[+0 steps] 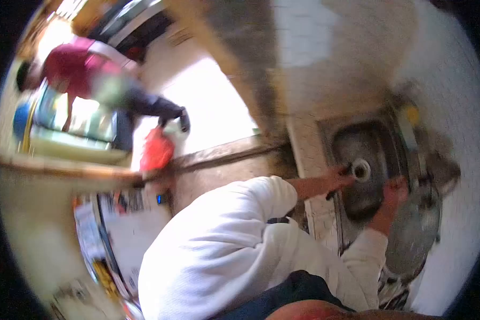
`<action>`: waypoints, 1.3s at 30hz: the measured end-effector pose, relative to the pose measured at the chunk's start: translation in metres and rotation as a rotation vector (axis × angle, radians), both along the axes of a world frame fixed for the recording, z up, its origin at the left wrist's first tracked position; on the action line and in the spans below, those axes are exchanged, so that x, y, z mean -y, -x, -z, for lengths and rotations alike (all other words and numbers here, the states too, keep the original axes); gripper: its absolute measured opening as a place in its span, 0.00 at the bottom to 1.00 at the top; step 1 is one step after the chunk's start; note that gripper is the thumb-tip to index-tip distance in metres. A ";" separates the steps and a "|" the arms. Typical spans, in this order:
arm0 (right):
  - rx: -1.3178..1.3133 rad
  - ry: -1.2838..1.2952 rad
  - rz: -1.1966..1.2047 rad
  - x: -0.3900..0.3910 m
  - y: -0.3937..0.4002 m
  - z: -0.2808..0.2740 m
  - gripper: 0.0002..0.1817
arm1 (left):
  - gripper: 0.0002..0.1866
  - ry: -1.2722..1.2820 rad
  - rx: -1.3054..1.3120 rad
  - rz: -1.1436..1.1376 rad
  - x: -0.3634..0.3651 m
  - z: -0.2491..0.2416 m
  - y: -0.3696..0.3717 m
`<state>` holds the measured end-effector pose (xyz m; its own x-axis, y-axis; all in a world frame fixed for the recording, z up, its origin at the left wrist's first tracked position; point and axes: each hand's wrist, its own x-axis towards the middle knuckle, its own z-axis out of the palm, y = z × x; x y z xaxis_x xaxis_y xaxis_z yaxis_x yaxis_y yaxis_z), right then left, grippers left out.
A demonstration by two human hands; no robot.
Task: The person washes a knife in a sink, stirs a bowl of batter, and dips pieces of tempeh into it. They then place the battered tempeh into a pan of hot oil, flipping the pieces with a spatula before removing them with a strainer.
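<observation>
A dark metal sink basin [352, 205] lies to the right, with a pale ring [361, 169] around a dark centre, probably its drain, in the middle. My left hand [338, 180] reaches over the near edge of the basin beside that ring. Its fingers look closed around a small dark thing [332, 194], too blurred to name. My right hand [394, 193] is at the opposite side of the basin, its fingers curled. What it holds, if anything, I cannot see. Both forearms come out of white sleeves [365, 250].
A round metal lid or tray [413, 234] lies beside the basin, near a tiled wall [461, 213]. Something yellow [412, 114] is at the basin's far corner. Beyond a doorway a person in a red top [69, 69] bends near a red bag [157, 150]. A white-topped surface [133, 240] stands at left.
</observation>
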<state>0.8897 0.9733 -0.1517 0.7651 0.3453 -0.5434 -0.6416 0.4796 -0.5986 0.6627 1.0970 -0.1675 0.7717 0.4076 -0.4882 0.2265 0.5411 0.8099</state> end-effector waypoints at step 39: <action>1.456 1.101 -2.422 -0.144 0.277 0.321 0.13 | 0.08 -0.048 -0.519 -1.608 -0.029 -0.048 0.676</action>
